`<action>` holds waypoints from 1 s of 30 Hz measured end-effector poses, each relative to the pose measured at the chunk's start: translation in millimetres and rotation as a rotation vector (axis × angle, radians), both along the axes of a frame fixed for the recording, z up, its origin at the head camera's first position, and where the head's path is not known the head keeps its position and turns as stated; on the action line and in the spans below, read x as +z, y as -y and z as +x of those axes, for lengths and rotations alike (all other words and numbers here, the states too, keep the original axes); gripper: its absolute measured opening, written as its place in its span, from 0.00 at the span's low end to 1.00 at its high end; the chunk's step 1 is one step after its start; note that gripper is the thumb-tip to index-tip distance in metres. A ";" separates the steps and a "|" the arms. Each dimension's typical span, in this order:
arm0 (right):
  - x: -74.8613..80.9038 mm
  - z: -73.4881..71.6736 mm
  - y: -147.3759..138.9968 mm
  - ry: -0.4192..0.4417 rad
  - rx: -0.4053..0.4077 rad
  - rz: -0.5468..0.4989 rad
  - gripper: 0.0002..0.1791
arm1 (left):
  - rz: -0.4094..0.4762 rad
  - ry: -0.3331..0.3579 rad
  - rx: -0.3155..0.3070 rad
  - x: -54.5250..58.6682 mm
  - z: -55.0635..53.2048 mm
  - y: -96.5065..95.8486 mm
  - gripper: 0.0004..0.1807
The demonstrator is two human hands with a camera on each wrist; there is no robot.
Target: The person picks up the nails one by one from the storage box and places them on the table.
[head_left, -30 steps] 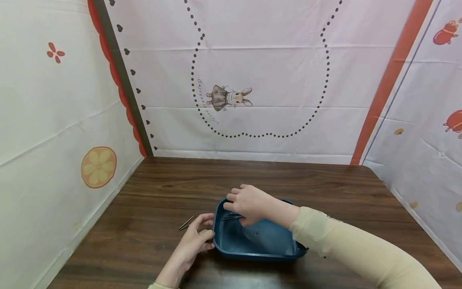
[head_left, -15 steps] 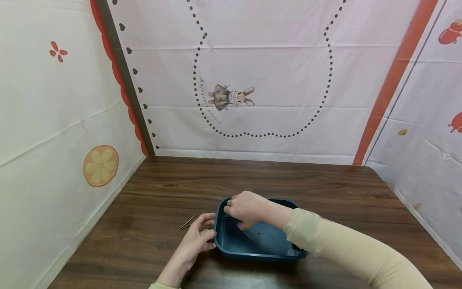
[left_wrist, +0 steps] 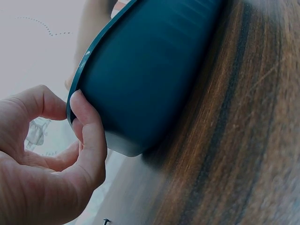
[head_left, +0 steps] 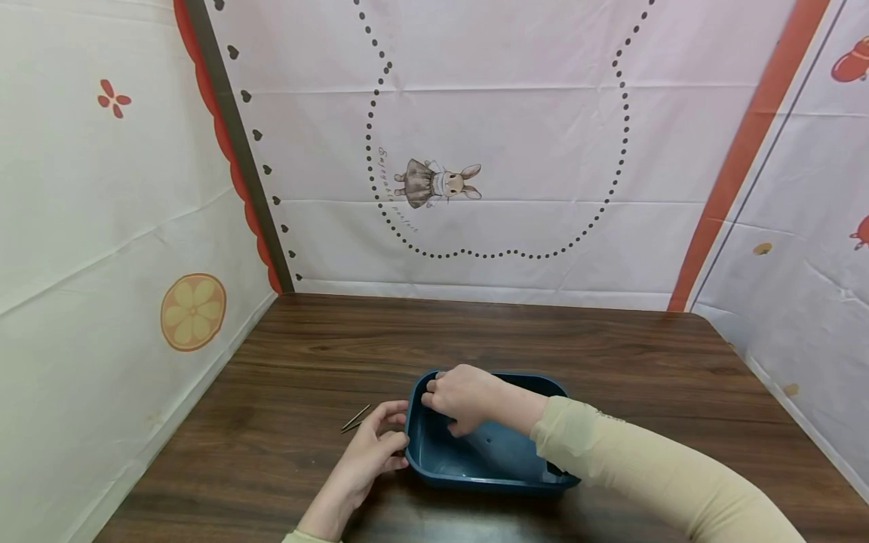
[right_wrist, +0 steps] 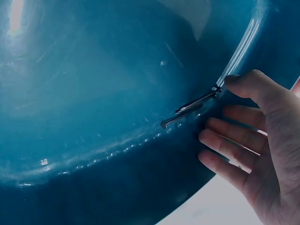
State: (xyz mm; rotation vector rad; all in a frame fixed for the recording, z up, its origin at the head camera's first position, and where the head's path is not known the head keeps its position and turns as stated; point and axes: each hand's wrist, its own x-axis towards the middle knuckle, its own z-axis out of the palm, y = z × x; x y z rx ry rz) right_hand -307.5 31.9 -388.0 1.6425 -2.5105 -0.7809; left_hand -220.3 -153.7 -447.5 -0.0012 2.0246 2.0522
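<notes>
A dark blue plastic bin (head_left: 498,456) stands on the wooden table. My left hand (head_left: 370,449) holds its left rim, the rim lying between thumb and fingers in the left wrist view. My right hand (head_left: 465,396) reaches down inside the bin near the far left corner. Several thin metal nails (right_wrist: 192,107) lie on the bin's bottom along the wall in the right wrist view. The tip of one digit is right at the end of the nails, while the other fingers are bent loosely beside the wall. In the head view, my right hand hides these nails.
Two more nails (head_left: 356,419) lie on the table (head_left: 285,422) just left of my left hand. A dark piece (head_left: 557,471) shows at the bin's right end, partly behind the sleeve (head_left: 611,445). Printed cloth (head_left: 529,173) hangs behind and at both sides.
My right hand has lowered into the bin, and the nails seen beneath it in the earlier head view are now covered. The left hand keeps hold of the rim.
</notes>
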 end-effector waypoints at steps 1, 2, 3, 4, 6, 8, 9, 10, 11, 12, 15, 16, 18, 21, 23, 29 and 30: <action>-0.8 0.2 0.2 0.006 -0.002 0.004 0.26 | 0.000 0.000 -0.001 0.1 0.0 -0.1 0.33; -2.0 0.4 0.4 0.012 -0.004 0.008 0.27 | -0.001 0.001 -0.001 0.2 -0.1 -0.2 0.33; -3.2 0.5 0.7 0.020 -0.006 0.011 0.28 | 0.000 0.002 -0.001 0.3 -0.2 -0.2 0.33; -4.4 0.6 0.9 0.025 -0.008 0.014 0.29 | 0.000 0.003 -0.002 0.4 -0.2 -0.3 0.33; -7.4 0.3 1.3 0.037 -0.013 0.016 0.30 | 0.000 0.002 -0.002 0.3 -0.2 -0.4 0.33; -10.0 -0.3 1.7 0.050 -0.020 0.015 0.31 | 0.000 0.001 -0.001 0.0 -0.3 -0.4 0.33; -10.8 -0.6 1.9 0.056 -0.024 0.015 0.32 | 0.000 0.000 0.000 -0.1 -0.3 -0.4 0.33; -11.9 -0.9 2.1 0.060 -0.027 0.014 0.32 | 0.000 -0.001 0.001 -0.2 -0.3 -0.4 0.33; -12.9 -1.4 2.3 0.065 -0.031 0.013 0.33 | -0.001 -0.003 0.001 -0.4 -0.4 -0.4 0.33; -13.7 -1.8 2.4 0.070 -0.033 0.011 0.33 | -0.002 -0.004 0.002 -0.6 -0.4 -0.3 0.33; -15.8 -3.2 2.7 0.083 -0.032 0.005 0.35 | -0.003 -0.005 0.002 -0.7 -0.6 0.1 0.33; -16.5 -3.7 2.8 0.086 -0.032 0.001 0.35 | -0.003 -0.005 0.002 -0.7 -0.7 0.2 0.33; -17.8 -4.8 2.8 0.091 -0.025 -0.010 0.34 | -0.003 -0.004 0.001 -0.8 -0.8 0.6 0.33; -20.1 -6.1 1.9 0.090 -0.006 -0.036 0.32 | -0.003 -0.002 0.000 -0.6 -0.9 0.5 0.33; -22.3 -7.4 0.9 0.082 0.013 -0.060 0.30 | -0.003 -0.002 0.001 -0.7 -1.0 0.5 0.33; -28.6 -10.3 -1.7 0.067 0.059 -0.123 0.27 | 0.000 -0.001 0.002 -1.2 -1.3 0.7 0.33; -29.4 -10.7 -2.2 0.065 0.065 -0.129 0.27 | 0.001 -0.001 0.002 -1.3 -1.4 0.7 0.33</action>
